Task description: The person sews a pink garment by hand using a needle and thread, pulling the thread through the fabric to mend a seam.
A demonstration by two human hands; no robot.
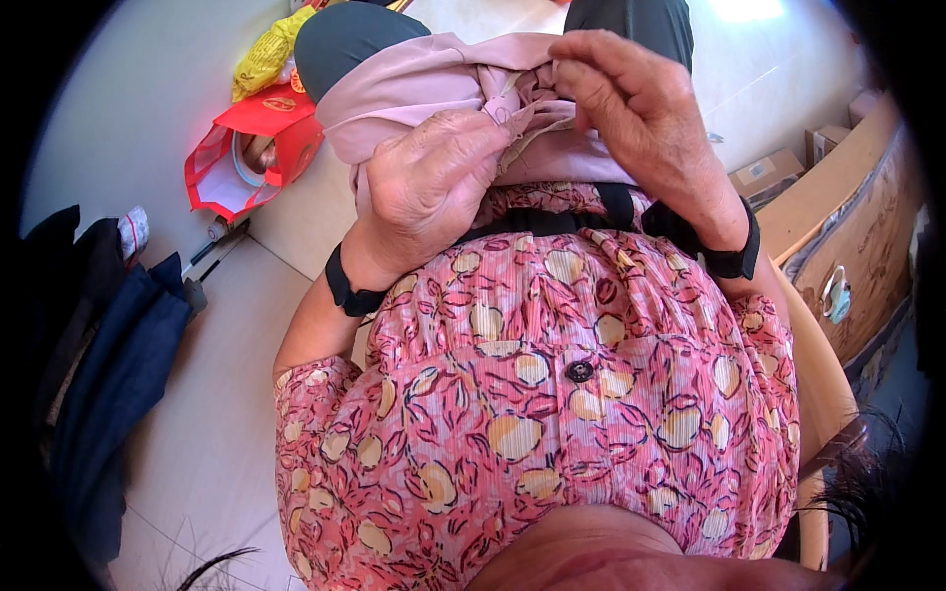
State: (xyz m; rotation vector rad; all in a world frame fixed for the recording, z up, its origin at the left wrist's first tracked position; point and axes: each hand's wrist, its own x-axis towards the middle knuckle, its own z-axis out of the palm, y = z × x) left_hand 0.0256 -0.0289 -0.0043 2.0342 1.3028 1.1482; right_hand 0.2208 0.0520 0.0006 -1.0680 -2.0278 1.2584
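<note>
A dusty-pink piece of cloth (pixel 394 94) lies bunched across my lap, over dark trouser legs. My left hand (pixel 429 182) is closed, with thumb and forefinger pinching a gathered fold of this cloth. Close by on the right, my right hand (pixel 645 118) is also closed, its thumb and forefinger pressed together just over the cloth. What lies between those fingertips is too small to make out. Loose pale strands show along the bunched part between the hands. Each wrist wears a black band.
On the floor at far left stands a red paper bag (pixel 281 123) beside a yellow plastic bag (pixel 268 61). Dark clothes (pixel 123 364) hang at left. Right of me are cardboard boxes (pixel 767 172) and a wooden panel (pixel 857 236). A curved wooden chair edge (pixel 818 374) is beside my right arm.
</note>
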